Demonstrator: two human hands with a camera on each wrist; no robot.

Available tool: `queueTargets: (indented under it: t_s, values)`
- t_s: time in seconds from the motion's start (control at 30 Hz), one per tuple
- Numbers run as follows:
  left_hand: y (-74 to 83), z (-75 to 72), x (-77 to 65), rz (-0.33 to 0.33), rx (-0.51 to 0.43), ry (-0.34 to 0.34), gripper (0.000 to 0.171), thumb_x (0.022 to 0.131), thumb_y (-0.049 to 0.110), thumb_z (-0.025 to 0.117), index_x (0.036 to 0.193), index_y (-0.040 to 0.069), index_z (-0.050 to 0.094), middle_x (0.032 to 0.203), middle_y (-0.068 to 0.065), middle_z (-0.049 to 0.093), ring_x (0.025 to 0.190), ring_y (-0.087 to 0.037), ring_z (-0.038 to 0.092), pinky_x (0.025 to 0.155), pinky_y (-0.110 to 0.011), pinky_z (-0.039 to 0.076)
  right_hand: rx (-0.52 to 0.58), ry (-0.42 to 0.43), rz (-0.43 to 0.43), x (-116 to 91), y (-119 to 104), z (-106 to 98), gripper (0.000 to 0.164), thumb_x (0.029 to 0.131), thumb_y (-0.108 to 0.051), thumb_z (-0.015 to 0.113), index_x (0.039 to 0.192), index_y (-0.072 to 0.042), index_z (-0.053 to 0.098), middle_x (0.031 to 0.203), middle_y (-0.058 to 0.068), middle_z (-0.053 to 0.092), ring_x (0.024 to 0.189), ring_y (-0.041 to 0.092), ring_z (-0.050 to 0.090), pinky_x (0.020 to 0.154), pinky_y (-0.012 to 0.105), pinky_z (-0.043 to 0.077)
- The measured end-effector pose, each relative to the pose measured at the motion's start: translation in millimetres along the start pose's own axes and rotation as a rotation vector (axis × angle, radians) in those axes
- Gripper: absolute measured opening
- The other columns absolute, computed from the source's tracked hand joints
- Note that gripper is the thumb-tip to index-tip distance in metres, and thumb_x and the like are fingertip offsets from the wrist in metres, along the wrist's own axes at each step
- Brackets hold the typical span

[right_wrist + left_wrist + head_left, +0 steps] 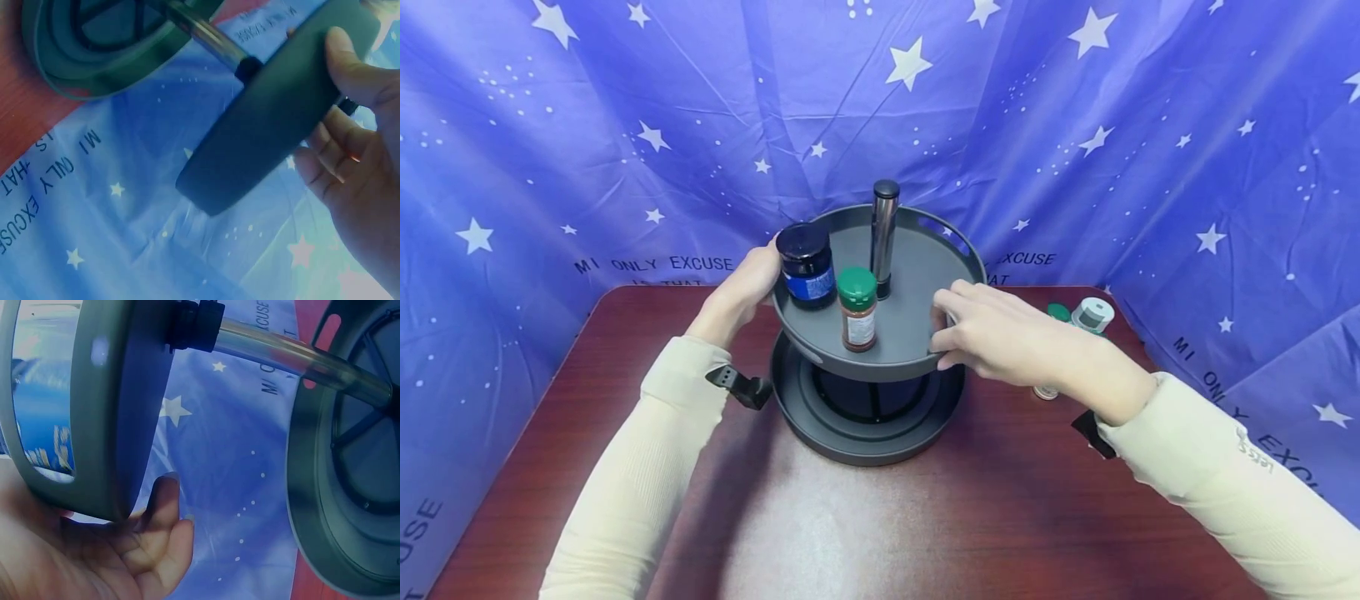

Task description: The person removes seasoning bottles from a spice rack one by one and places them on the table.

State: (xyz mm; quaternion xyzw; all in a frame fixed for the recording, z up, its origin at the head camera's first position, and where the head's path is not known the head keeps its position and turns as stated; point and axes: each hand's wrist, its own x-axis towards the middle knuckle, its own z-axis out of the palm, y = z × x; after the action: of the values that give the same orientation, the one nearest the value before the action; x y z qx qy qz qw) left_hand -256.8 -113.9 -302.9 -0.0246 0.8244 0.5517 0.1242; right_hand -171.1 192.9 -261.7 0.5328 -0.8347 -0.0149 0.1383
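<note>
A dark grey two-tier round organizer stands on the table, its upper tray (913, 258) above its lower tray (868, 454). My left hand (747, 287) holds the upper tray's left side; in the left wrist view its fingers (164, 506) reach under the tray. On the opposite side, my right hand (981, 329) grips the rim, with the thumb (342, 56) on the outer wall and the other fingers inside. A dark jar with a blue label (808, 283) and a green-capped spice bottle (858, 312) stand on the upper tray, near the metal centre post (885, 229).
A white-capped container (1093, 314) and a green-capped bottle (1058, 312) stand on the right of the table, partly hidden by my right forearm. A blue star-patterned curtain (820, 100) hangs close behind the reddish-brown table (925, 517).
</note>
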Motion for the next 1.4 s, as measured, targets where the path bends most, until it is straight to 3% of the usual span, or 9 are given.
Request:
queueTargets:
  t_s: [0.1,0.33,0.43,0.63,0.83,1.0,1.13,1.27,1.4]
  values:
    - [-0.2,-0.2,-0.2,-0.01,-0.012,-0.007,0.075,0.104,0.055,0.014,0.139,-0.002,0.047,0.12,-0.014,0.057,0.066,-0.002,0.06,0.067,-0.022,0.053,-0.004,-0.017,0.021,-4.7,8.6,-3.1,0.01,0.076,-0.019,0.083,0.082,-0.021,0.075,0.089,0.002,0.057,0.079,0.022,0.048,0.066,0.031,0.042]
    - [-0.8,-0.6,-0.8,-0.019,-0.037,-0.029,0.074,0.104,0.056,0.014,0.133,-0.002,0.05,0.09,-0.002,0.062,0.063,-0.003,0.063,0.065,-0.024,0.055,0.04,-0.101,0.118,-12.2,20.3,-9.9,0.015,0.077,-0.018,0.083,0.091,-0.021,0.079,0.108,0.007,0.064,0.099,0.026,0.054,0.078,0.042,0.046]
    - [-0.7,-0.2,-0.7,-0.02,-0.029,-0.037,0.075,0.104,0.057,0.014,0.135,-0.002,0.049,0.095,-0.005,0.064,0.064,-0.005,0.064,0.065,-0.025,0.056,0.045,-0.132,0.148,-12.1,18.5,-14.1,0.019,0.078,-0.02,0.082,0.097,-0.019,0.078,0.108,0.006,0.064,0.102,0.027,0.055,0.083,0.044,0.045]
    - [-0.5,-0.9,-0.4,-0.021,-0.001,-0.046,0.077,0.103,0.058,0.013,0.138,0.0,0.048,0.117,-0.017,0.061,0.065,-0.006,0.064,0.069,-0.027,0.056,0.04,-0.131,0.151,-0.6,-2.4,-29.5,0.026,0.084,-0.032,0.077,0.102,-0.014,0.072,0.092,0.0,0.065,0.088,0.02,0.059,0.08,0.04,0.049]
    - [-0.8,-2.6,-0.9,-0.022,0.004,-0.038,0.076,0.103,0.058,0.013,0.139,0.0,0.047,0.11,-0.014,0.062,0.061,-0.007,0.064,0.064,-0.027,0.056,-0.079,-0.105,0.11,22.9,-36.9,-27.1,0.029,0.088,-0.039,0.072,0.095,-0.012,0.063,0.075,-0.002,0.06,0.07,0.019,0.06,0.066,0.036,0.05]
    - [-1.0,-1.9,-0.3,-0.02,-0.005,-0.032,0.076,0.103,0.058,0.015,0.138,-0.001,0.048,0.099,-0.009,0.063,0.058,-0.007,0.064,0.061,-0.027,0.056,-0.219,0.009,0.086,45.1,-64.6,-15.3,0.029,0.09,-0.037,0.069,0.086,-0.011,0.058,0.071,0.0,0.06,0.064,0.02,0.061,0.053,0.033,0.049]
    - [-0.6,-1.2,0.4,-0.022,-0.002,-0.024,0.077,0.103,0.058,0.014,0.138,-0.001,0.048,0.098,-0.008,0.062,0.055,-0.008,0.064,0.061,-0.028,0.057,-0.264,0.179,0.108,66.4,-80.4,-0.8,0.021,0.092,-0.027,0.065,0.084,-0.009,0.057,0.067,0.001,0.057,0.059,0.019,0.057,0.045,0.032,0.047]
    - [-0.6,-1.1,0.1,-0.018,-0.001,-0.024,0.077,0.103,0.058,0.014,0.134,-0.003,0.05,0.085,-0.003,0.063,0.053,-0.009,0.063,0.06,-0.029,0.057,-0.316,0.327,0.163,87.3,-90.2,14.7,0.014,0.093,-0.022,0.06,0.09,-0.009,0.059,0.065,0.001,0.057,0.055,0.017,0.055,0.041,0.029,0.044]
    - [-0.8,-1.6,-1.4,-0.006,-0.005,-0.034,0.079,0.103,0.057,0.013,0.129,-0.007,0.053,0.068,0.004,0.063,0.051,-0.009,0.063,0.058,-0.03,0.057,-0.41,0.348,0.243,102.7,-94.6,32.0,0.025,0.095,-0.032,0.058,0.094,-0.007,0.062,0.066,0.001,0.061,0.054,0.017,0.056,0.041,0.028,0.045]
